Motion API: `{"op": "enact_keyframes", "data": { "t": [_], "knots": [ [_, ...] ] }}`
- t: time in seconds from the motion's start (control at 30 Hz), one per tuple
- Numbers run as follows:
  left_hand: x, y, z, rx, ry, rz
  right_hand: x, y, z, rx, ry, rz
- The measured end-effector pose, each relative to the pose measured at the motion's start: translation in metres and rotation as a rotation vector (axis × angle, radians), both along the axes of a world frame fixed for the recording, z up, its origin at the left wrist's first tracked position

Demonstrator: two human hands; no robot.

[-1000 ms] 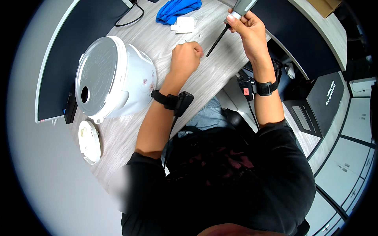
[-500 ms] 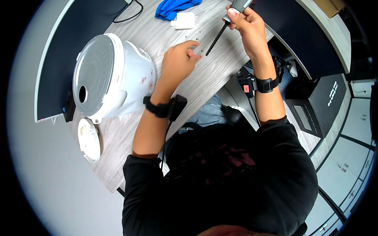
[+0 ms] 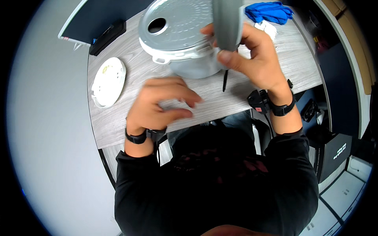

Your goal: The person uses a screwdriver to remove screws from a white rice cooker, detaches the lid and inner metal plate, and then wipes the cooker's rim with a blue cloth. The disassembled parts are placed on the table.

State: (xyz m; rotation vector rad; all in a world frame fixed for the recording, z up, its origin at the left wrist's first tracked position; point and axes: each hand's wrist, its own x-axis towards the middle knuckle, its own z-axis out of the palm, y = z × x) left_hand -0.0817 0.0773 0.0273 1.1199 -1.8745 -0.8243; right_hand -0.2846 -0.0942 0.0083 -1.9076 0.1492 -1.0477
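Observation:
A screwdriver (image 3: pixel 227 27) with a thick grey handle and a black shaft is gripped by my right hand (image 3: pixel 264 61), its tip pointing down at the table. My left hand (image 3: pixel 151 100) hovers over the near part of the table, slightly blurred, thumb and fingers apart with nothing visible between them. Behind both hands stands a white pot-shaped appliance (image 3: pixel 195 67), its grey lid (image 3: pixel 185 29) showing a dark round hole. The screwdriver and right hand hide part of its right side. On the left lies a white oval cover (image 3: pixel 112 80), apart from my left hand.
A crumpled blue cloth (image 3: pixel 268 12) lies at the back right, beside a small white piece (image 3: pixel 267 29). A black bar-shaped object (image 3: pixel 108 38) rests by the dark partition at the back left. Below the table's right end is a black box (image 3: pixel 334 157).
The view has swung left, bringing the appliance to the middle. My left hand has left the small bits on the table and now hangs nearer the oval cover. The screwdriver now points more steeply down.

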Motion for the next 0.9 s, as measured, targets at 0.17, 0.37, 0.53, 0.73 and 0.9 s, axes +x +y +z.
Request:
{"op": "enact_keyframes", "data": {
  "t": [0.17, 0.37, 0.53, 0.73, 0.9],
  "knots": [
    [0.062, -0.001, -0.005, -0.391, -0.126, 0.537, 0.027, 0.023, 0.006, -0.203, 0.038, -0.13],
    [0.078, -0.031, -0.014, -0.46, -0.328, 0.558, 0.025, 0.008, -0.002, -0.026, 0.05, -0.081],
    [0.072, -0.043, -0.022, -0.568, -0.372, 0.515, 0.015, -0.028, -0.007, 0.039, 0.032, -0.005],
    [0.049, -0.049, -0.023, -0.627, -0.33, 0.523, 0.01, -0.049, 0.011, 0.085, 0.127, -0.025],
    [0.029, -0.055, -0.023, -0.676, -0.4, 0.552, 0.007, -0.052, 0.034, 0.039, 0.1, -0.121]
  ]
}}
